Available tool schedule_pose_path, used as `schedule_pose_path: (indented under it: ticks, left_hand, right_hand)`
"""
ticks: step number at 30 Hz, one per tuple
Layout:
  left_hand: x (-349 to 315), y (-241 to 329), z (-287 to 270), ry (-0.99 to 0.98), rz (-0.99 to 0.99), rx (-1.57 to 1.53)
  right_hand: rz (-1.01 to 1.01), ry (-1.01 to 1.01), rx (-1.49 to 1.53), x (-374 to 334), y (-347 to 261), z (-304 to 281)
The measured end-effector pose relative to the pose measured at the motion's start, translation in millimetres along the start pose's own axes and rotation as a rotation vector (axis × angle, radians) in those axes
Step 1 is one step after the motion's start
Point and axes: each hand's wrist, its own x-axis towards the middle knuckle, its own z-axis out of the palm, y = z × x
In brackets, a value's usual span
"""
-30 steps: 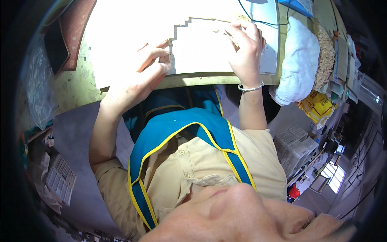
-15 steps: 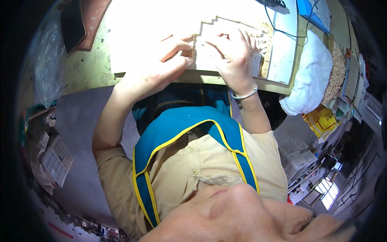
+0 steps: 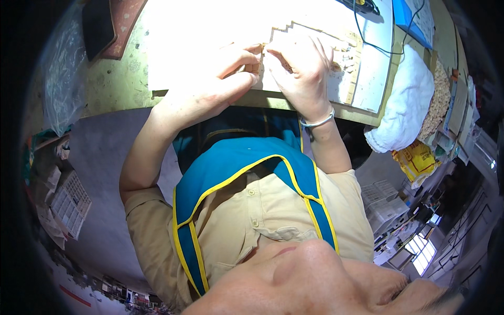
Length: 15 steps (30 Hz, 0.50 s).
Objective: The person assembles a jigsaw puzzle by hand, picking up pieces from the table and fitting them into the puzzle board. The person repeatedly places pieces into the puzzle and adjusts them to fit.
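Nearest is the person's teal apron (image 3: 236, 157), then the near edge of the desk (image 3: 126, 79). Just beyond that edge, the left hand (image 3: 218, 86) rests at the small tan pieces (image 3: 254, 68) over the white board (image 3: 374, 79); its thumb and forefinger stand apart, with pieces showing between them, though whether they clamp these I cannot tell. The right hand (image 3: 304, 68) is just beside, thumb and forefinger bent inward; glare hides whether anything is pinched there. Right of it lies a scattered row of tan bits (image 3: 345, 60), and farther off runs a stepped tan edge. A black tool (image 3: 365, 6) lies at the far right.

The pieces look light, stiff and wood-like, probably easy to nudge out of line and perhaps prone to chip; their side edges, taken with the fingertips, seem the best hold.

Against a second ago, the right hand has come left from the far right side, and its fingers now almost meet the left hand's.
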Motion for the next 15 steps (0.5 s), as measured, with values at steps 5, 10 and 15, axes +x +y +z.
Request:
schedule_pose_path:
  ticks: [5,10,15]
  left_hand:
    - [1.8,0.8,-0.6,0.027,0.009,-0.003]
    - [0.1,1.0,1.7,0.028,-0.011,-0.021]
    - [-2.8,1.6,1.7,-0.019,-0.038,-0.008]
  right_hand:
    - [-0.021,0.033,-0.03,1.1,-2.3,2.7]
    - [-0.02,0.053,-0.034,0.6,-1.5,5.0]
    - [-0.029,0.07,-0.043,2.3,0.1,6.4]
